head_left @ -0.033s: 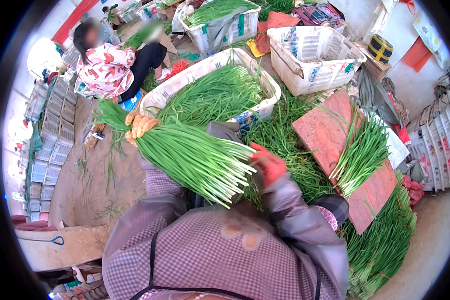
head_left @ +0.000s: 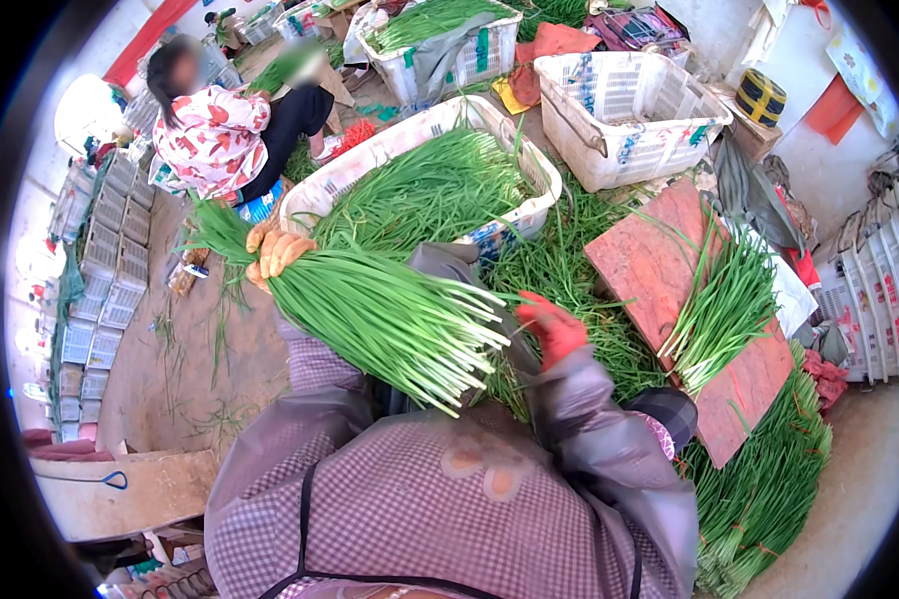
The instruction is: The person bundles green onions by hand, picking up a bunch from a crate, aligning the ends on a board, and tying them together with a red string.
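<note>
My left hand [head_left: 280, 252], in an orange-tan glove, is closed around a large bundle of garlic chives [head_left: 380, 309]. The bundle lies slanted across my lap, its white stem ends fanned to the right and its leaf tips beyond my fist at the left. Just right of the stem ends is my right hand [head_left: 555, 327] in a red glove. Its fingers are drawn together in a pinch, and a thin green chive stalk runs from the bundle to the fingertips. Whatever lies deeper in that hand is hidden.
Ahead stands a white crate [head_left: 305, 203] of loose chives; another white crate [head_left: 609, 165] is at its right. Loose chives rest on a reddish board [head_left: 629, 250] at my right, with tied bundles [head_left: 769, 499] beside it. A seated person [head_left: 210, 140] works at far left.
My right hand has moved a little to the right, away from the stem ends of the bundle. My left hand and the bundle have shifted very slightly left.
</note>
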The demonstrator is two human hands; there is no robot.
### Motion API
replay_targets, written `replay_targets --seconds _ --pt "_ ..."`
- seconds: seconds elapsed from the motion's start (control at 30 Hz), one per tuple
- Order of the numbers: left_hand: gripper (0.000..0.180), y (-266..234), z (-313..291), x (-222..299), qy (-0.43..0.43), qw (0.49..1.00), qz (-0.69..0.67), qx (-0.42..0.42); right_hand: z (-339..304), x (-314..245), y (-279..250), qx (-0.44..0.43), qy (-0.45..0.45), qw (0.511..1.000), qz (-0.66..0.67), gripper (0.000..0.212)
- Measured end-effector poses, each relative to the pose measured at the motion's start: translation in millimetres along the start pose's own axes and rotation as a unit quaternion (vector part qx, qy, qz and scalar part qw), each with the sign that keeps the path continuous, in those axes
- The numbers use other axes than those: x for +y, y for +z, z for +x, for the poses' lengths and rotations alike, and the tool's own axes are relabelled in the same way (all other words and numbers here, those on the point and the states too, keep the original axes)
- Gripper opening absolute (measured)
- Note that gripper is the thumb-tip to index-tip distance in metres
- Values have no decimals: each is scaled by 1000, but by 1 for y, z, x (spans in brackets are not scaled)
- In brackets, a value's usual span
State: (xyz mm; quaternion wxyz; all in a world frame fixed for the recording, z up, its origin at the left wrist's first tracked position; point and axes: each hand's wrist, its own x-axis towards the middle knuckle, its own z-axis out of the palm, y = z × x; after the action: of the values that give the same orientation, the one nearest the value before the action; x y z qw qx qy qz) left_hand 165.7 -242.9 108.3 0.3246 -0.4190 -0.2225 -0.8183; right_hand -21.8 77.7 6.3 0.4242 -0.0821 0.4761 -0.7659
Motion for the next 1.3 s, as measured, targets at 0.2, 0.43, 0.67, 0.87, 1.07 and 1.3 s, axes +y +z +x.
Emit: replay_targets --seconds 0.2,0.43,0.67,0.87,1.07,1.3 --pt "18 10 10 -8 1 997 -48 -56 10 -19 -81 -81 -119 707 -692 57" --pt "17 9 27 -19 -19 992 -54 -109 -13 -34 49 -333 -7 900 -280 58" --pt "18 19 50 -28 -47 970 -94 -218 6 -44 -9 -213 210 875 -381 31" --pt "19 23 67 -40 -73 950 -124 -278 21 -20 57 -286 33 929 -232 37" --pt "22 25 61 -30 -49 962 -77 -257 18 -30 53 -278 -35 728 -626 31" --pt "29 4 45 -13 -22 995 -14 -100 18 -3 -8 -279 0 893 -353 69"
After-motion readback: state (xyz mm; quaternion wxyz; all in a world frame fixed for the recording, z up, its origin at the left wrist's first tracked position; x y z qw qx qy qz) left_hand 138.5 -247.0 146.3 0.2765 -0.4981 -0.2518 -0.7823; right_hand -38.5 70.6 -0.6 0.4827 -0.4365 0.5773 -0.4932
